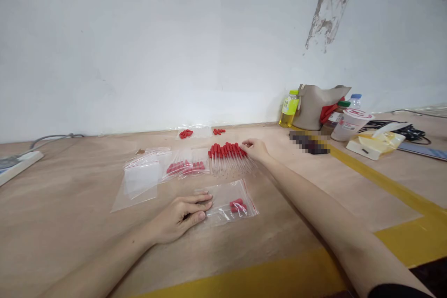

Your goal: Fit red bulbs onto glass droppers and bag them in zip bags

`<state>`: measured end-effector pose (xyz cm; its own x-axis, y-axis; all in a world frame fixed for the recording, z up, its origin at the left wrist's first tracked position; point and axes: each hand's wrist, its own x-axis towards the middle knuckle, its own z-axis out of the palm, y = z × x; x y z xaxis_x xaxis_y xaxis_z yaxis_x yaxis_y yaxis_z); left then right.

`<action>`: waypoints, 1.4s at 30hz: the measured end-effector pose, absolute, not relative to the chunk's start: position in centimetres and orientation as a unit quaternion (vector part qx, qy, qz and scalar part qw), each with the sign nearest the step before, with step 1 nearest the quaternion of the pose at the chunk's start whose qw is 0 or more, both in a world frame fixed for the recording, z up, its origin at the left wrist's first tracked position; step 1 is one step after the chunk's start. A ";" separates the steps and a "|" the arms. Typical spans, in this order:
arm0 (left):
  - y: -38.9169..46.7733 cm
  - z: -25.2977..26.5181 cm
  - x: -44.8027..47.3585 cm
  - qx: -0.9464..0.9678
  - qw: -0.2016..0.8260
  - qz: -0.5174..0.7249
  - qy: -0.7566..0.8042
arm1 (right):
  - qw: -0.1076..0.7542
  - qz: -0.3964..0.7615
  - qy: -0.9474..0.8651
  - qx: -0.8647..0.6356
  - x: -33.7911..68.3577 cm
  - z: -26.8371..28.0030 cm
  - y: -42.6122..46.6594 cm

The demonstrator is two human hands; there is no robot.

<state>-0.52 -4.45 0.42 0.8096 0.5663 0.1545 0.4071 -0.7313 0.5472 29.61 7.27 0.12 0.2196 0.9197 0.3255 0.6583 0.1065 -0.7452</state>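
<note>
My left hand (185, 214) lies on the table with its fingers stretched out, the tips on the left edge of a clear zip bag (220, 195). Inside that bag are a few loose red rubber bulbs (238, 206). Beyond it, a row of glass droppers (228, 165) with red bulbs lies side by side, bulbs toward the wall. My right hand (257, 150) reaches to the row's right end, thumb and fingers closed at the bulb of a dropper (241, 151). Left of the row, clear bags (186, 166) hold more red bulbs.
Flat clear bags (141, 179) lie further left. Near the wall are two small piles of red bulbs (186, 134). At right stand a yellow-capped bottle (289, 109), a grey bag (310, 107), a cup (349, 125) and a tissue pack (375, 142). A power strip (21, 167) sits far left.
</note>
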 end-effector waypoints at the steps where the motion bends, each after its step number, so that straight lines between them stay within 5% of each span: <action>1: -4.4 0.4 -0.5 0.917 0.253 0.160 0.264 | 0.429 0.152 -0.601 -0.657 29.4 0.1 8.1; 11: -4.5 0.4 -0.6 0.918 0.245 0.150 0.273 | 0.430 0.186 -0.572 -0.673 28.3 -0.1 11.1; 18: -4.4 0.3 -0.6 0.920 0.241 0.156 0.266 | 0.529 0.173 -0.558 -0.616 29.5 2.8 7.4; 23: -4.4 0.3 -0.6 0.918 0.243 0.155 0.272 | 0.643 0.303 -0.478 -0.515 30.8 1.8 0.9; 42: -4.3 0.3 -0.6 0.927 0.204 0.138 0.282 | 0.637 0.523 -0.357 -0.440 29.2 -1.3 -4.6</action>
